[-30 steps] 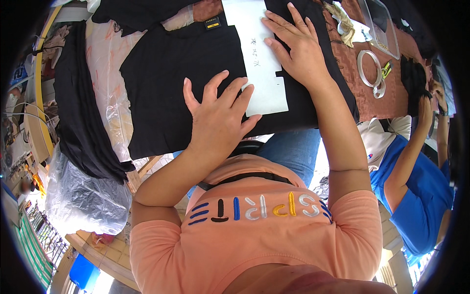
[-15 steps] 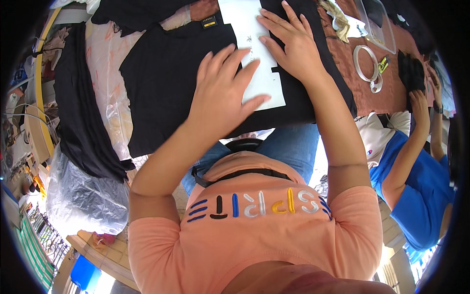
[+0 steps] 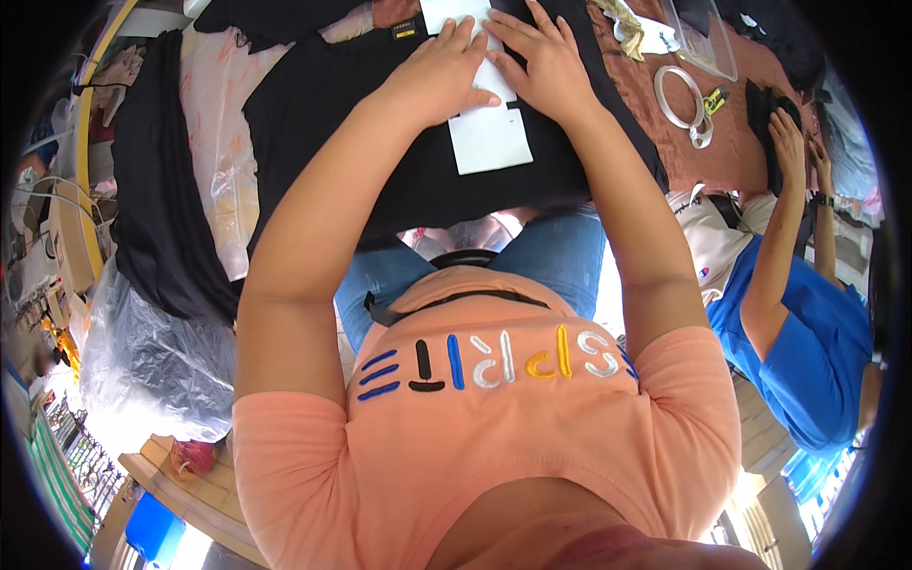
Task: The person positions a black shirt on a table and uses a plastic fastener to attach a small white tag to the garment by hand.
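Observation:
A black garment (image 3: 332,123) lies spread over the table before me, with a small dark label (image 3: 406,29) at its neckline. On it rests a long white card template (image 3: 491,142) with notched edges. My left hand (image 3: 445,74) lies across the template's left side, fingers stretched out and pointing away from me. My right hand (image 3: 543,65) is flat along its right edge, fingers extended, partly on the card and partly on the black cloth. The hands nearly meet over the template and cover its middle.
A clear tape roll (image 3: 677,95), a yellow-green snipper (image 3: 715,101) and a clear plastic box (image 3: 705,43) lie on brown cloth to the right. Beyond, a co-worker in blue (image 3: 807,351) handles black fabric. Black cloth (image 3: 157,171) and plastic sheeting (image 3: 157,351) hang at the left.
My left hand has moved forward and come down onto the template, nearer my right hand. The view has shifted a little. The co-worker's hands have moved over the black fabric.

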Motion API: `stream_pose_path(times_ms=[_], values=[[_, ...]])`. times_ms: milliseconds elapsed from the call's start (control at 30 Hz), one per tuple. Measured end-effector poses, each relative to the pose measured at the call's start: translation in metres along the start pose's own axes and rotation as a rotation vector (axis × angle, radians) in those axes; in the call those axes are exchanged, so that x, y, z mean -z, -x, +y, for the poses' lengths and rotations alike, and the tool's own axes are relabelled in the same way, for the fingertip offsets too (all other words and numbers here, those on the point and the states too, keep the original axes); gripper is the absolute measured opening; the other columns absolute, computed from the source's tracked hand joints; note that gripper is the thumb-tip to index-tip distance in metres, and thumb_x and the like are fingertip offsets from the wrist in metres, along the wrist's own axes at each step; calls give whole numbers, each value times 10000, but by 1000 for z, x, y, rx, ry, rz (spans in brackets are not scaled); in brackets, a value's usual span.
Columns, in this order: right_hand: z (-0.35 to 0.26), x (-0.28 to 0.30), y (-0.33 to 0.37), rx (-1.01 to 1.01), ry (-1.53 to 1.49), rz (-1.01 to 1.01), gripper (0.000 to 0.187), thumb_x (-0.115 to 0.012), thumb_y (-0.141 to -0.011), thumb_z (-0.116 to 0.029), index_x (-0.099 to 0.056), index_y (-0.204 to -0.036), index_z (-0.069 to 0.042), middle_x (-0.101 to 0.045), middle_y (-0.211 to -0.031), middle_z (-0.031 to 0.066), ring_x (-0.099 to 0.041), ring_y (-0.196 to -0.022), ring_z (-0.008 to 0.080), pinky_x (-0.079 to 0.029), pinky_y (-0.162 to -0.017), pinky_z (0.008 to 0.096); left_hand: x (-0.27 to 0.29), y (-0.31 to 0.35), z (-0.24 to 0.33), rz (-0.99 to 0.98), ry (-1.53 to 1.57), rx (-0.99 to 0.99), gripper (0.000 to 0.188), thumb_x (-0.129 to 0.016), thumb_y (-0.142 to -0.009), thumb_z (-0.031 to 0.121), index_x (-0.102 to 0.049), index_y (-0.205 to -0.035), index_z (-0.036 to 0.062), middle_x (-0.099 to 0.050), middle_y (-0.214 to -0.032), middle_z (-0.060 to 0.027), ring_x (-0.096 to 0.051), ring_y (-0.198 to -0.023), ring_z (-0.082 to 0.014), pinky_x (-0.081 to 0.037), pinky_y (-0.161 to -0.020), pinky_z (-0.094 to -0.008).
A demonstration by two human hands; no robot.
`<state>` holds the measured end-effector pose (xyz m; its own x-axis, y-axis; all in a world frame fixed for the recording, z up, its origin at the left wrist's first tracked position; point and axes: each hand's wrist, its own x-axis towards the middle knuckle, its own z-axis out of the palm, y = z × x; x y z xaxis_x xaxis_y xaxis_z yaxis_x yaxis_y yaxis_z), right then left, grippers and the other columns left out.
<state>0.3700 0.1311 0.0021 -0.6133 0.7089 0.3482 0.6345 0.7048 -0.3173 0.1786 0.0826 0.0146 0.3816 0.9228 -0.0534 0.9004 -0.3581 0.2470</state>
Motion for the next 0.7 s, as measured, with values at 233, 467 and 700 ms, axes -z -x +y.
stream_pose_path(times_ms=[233, 467, 700], values=[[-19, 45, 17, 55, -101, 184, 370, -706, -919, -208, -699, -1242, -28, -696, -1275, 170, -584, -1296, 405, -472, -1072, 467, 0, -7, -11, -130, -67, -17, 896, -748, -903, 387, -358, -1490, -167, -289, -1567, -414, -324, -1485, -491, -293, -1245, -441], [-48, 58, 102, 79, -243, 30, 367, -826, -800, -242, -735, -1130, -110, -707, -1116, 82, -648, -1064, 304, -533, -907, 415, 12, -14, -3, -232, -123, -58, 895, -732, -909, 397, -349, -1504, -150, -275, -1573, -413, -295, -1498, -492, -277, -1249, -449], [-44, 39, 104, 168, -171, 134, 211, -789, -826, -135, -758, -1033, -123, -712, -1065, 30, -670, -979, 252, -553, -823, 364, 14, -16, -13, -261, -92, -100, 967, -754, -881, 475, -334, -1543, -91, -239, -1567, -444, -284, -1486, -530, -283, -1240, -463]])
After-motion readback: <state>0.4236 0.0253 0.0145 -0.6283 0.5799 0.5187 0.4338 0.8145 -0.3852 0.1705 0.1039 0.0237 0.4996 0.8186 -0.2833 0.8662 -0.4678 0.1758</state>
